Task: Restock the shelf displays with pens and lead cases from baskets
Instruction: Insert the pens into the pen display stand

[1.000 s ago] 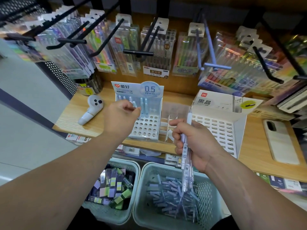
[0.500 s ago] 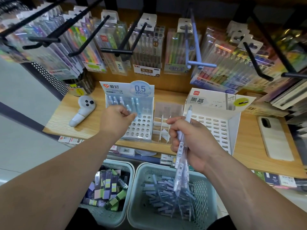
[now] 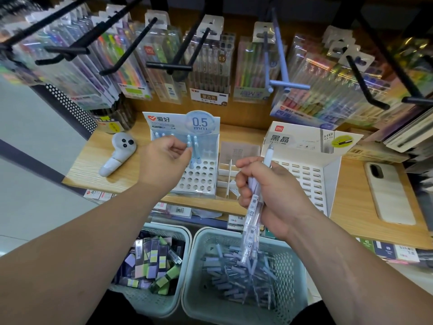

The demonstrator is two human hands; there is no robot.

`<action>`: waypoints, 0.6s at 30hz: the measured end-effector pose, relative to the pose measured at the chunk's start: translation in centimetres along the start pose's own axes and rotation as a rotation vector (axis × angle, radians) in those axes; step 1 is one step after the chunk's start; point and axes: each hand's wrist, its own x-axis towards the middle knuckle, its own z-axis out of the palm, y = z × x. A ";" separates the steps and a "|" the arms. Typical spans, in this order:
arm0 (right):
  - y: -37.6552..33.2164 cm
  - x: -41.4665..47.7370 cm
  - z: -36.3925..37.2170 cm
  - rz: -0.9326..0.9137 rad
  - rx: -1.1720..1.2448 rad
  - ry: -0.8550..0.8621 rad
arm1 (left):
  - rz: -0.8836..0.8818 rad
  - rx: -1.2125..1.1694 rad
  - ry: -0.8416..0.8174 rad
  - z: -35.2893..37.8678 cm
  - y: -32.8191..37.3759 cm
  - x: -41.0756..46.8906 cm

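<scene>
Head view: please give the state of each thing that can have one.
Pen stand, mostly empty holes; few pens at back.
Lead box, slots look empty.
Left hand, curled at the stand's pens; grip unclear.
Right hand, grips a bundle of pens.
Left basket, holds lead cases.
Right basket, holds loose pens.
Phone, face down.

The pen stand [image 3: 182,124] at 11 o'clock says "爱好" and "0.5 mm". The white box [image 3: 304,139] at 2 o'clock says "黑晶" and "HB 0.5". The pens [image 3: 251,212] at 5 o'clock say "0.5".

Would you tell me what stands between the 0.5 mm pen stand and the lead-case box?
A small white divider rack, seen in the head view.
</scene>
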 end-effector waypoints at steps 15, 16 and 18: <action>0.2 0.5 0.5 0.000 0.020 0.098 | -0.088 0.062 0.040 -0.3 0.0 0.1; 0.2 0.5 0.5 -0.004 0.041 0.111 | -0.073 0.057 0.032 -0.5 0.8 -0.5; 0.1 0.6 0.6 -0.017 0.097 0.123 | -0.137 -0.101 -0.151 -0.9 3.1 -2.0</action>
